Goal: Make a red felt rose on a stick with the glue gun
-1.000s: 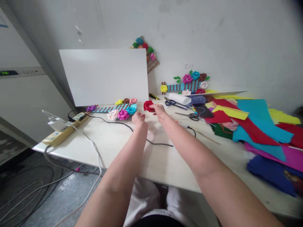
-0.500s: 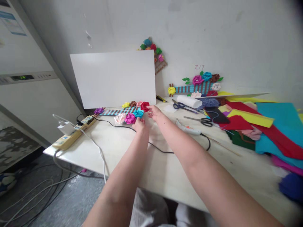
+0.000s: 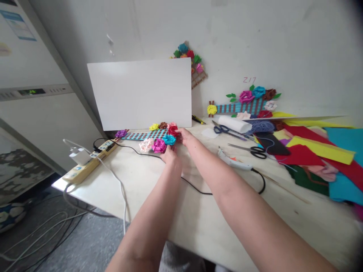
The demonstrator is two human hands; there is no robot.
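Note:
A blue-and-brown woven strip (image 3: 144,135) with handmade flowers lies on the table below the white board. Its right end bears a red flower (image 3: 172,130), a blue flower (image 3: 169,139), a magenta flower (image 3: 159,146) and a pale speckled flower (image 3: 146,144). A purple flower (image 3: 121,133) sits at the narrow left end. My left hand (image 3: 169,154) grips the near edge below the blue flower, its fingertips partly hidden. At the right end, beside the red flower, my right hand (image 3: 185,136) closes on the edge, the fingers partly behind the petals.
A white board (image 3: 141,94) leans on the wall. Right of my arms lie a glue gun (image 3: 234,162), scissors (image 3: 249,150), a white roll (image 3: 235,124) and coloured sheets (image 3: 320,151). A power strip (image 3: 87,164) with cables is at the left. A similar flowered piece (image 3: 241,107) stands behind.
My right hand's fingers have come in from apart to the strip's right edge. The left hand has shifted slightly under the blue flower. The view has turned a little left.

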